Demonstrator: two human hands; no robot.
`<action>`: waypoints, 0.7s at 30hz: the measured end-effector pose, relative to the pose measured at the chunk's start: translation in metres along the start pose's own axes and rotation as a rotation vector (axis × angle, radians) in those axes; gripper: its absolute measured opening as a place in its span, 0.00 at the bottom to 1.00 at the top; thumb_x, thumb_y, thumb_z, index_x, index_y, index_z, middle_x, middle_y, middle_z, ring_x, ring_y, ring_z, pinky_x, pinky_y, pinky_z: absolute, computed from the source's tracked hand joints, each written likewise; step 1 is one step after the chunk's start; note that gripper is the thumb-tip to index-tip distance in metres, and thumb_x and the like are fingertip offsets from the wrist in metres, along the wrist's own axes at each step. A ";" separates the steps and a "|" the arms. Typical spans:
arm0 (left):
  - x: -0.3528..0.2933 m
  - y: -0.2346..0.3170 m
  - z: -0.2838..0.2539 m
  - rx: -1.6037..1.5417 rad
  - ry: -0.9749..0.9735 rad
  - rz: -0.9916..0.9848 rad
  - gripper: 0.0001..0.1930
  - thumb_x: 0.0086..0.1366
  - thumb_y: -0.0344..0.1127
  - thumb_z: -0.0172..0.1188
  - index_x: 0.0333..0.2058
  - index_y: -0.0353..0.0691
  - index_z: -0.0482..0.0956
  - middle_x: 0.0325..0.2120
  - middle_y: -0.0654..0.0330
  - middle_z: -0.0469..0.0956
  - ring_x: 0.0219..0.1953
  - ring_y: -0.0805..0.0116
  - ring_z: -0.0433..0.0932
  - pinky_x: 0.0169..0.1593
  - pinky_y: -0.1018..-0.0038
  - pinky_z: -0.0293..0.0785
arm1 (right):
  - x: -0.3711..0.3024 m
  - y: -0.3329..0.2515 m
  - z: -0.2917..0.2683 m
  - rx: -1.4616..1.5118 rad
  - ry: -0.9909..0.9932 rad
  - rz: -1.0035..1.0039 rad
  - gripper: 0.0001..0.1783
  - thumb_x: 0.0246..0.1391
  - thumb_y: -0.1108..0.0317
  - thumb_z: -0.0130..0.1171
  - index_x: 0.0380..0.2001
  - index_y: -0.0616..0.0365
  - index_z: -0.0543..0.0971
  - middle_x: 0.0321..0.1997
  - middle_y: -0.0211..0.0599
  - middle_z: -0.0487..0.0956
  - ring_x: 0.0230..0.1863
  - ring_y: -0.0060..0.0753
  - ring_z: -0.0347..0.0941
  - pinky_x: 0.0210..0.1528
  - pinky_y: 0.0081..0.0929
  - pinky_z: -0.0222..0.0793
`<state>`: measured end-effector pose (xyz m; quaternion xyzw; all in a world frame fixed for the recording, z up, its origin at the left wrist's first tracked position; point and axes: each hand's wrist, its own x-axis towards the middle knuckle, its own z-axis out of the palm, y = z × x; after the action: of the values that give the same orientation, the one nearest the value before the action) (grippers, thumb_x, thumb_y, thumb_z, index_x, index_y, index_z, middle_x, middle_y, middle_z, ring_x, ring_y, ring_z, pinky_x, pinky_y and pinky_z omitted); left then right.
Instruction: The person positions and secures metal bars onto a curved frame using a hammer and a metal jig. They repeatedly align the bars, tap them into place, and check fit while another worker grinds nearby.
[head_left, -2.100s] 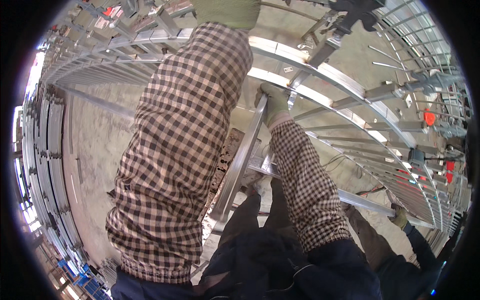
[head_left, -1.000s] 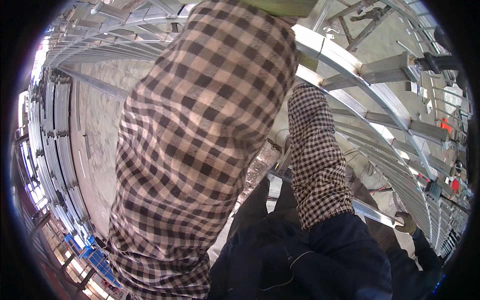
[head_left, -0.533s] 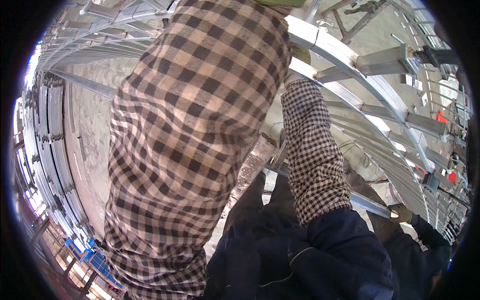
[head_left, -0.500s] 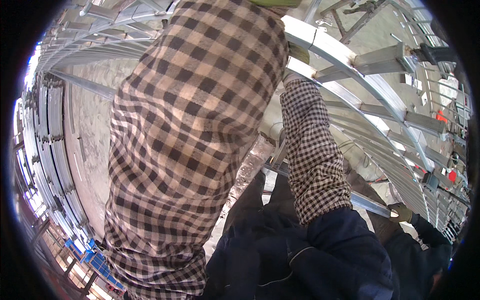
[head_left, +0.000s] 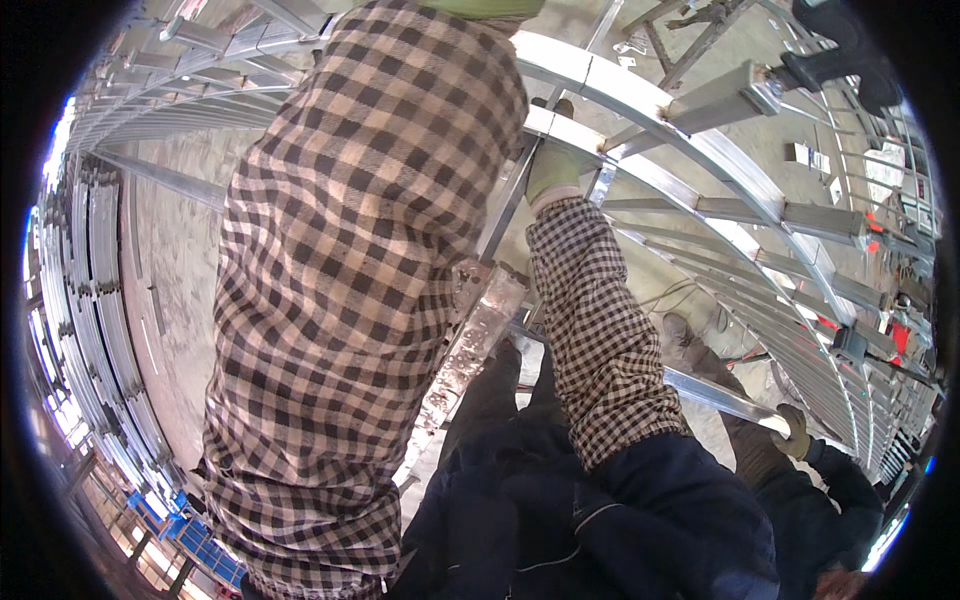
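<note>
My left hand [head_left: 485, 9], in a pale green glove, shows only in part at the top edge beyond a large checked sleeve. Its fingers are out of view. My right hand [head_left: 556, 172], gloved in the same green, is against the near side of a curved silvery metal rail [head_left: 655, 178]. The fingers are hidden, so a grip cannot be made out. A second curved rail [head_left: 690, 130] runs parallel beyond it, joined by short square tubes [head_left: 720, 100]. Between my forearms lies a battered, speckled bar [head_left: 470, 345].
At the lower right, another person's gloved hand [head_left: 795, 432] holds a straight metal tube [head_left: 725, 399]. A dark clamp-like piece [head_left: 845, 55] sits at the upper right. Stacked metal profiles [head_left: 100, 290] lie along the left, near a blue object [head_left: 190, 530]. Rows of framing extend right.
Both my arms appear farther left in the picture. The right glove, partly seen between the two rails before, now shows below the nearer rail. More of the speckled bar is visible.
</note>
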<state>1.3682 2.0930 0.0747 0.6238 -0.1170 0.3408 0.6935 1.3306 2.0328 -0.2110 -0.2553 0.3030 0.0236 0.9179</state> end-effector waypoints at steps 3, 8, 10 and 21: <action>-0.002 0.000 0.000 -0.004 -0.002 0.001 0.27 0.68 0.51 0.67 0.45 0.28 0.73 0.21 0.65 0.74 0.16 0.82 0.68 0.14 0.83 0.62 | -0.003 0.000 0.000 0.086 -0.018 0.040 0.24 0.70 0.42 0.50 0.35 0.52 0.75 0.26 0.34 0.77 0.19 0.30 0.69 0.19 0.28 0.65; -0.004 0.000 -0.002 -0.014 0.004 0.009 0.27 0.68 0.51 0.67 0.46 0.28 0.73 0.21 0.65 0.73 0.16 0.82 0.68 0.14 0.82 0.62 | -0.001 0.001 -0.009 0.011 -0.069 0.066 0.22 0.68 0.42 0.50 0.36 0.49 0.79 0.26 0.30 0.78 0.25 0.32 0.73 0.27 0.31 0.69; -0.006 0.000 -0.003 -0.017 -0.005 0.017 0.27 0.68 0.51 0.67 0.46 0.28 0.73 0.21 0.65 0.73 0.16 0.82 0.68 0.14 0.82 0.62 | 0.001 0.002 -0.009 0.068 -0.034 0.068 0.23 0.68 0.42 0.50 0.35 0.50 0.78 0.22 0.29 0.76 0.20 0.32 0.69 0.23 0.29 0.64; -0.004 0.007 -0.004 -0.019 0.013 0.013 0.28 0.67 0.52 0.67 0.46 0.28 0.73 0.21 0.66 0.73 0.16 0.82 0.68 0.15 0.82 0.63 | 0.020 0.019 -0.030 -0.290 0.118 -0.009 0.18 0.73 0.52 0.42 0.44 0.49 0.79 0.33 0.31 0.82 0.30 0.33 0.75 0.35 0.30 0.70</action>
<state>1.3595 2.0952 0.0768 0.6141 -0.1200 0.3483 0.6980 1.3267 2.0324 -0.2515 -0.3875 0.3486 0.0481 0.8521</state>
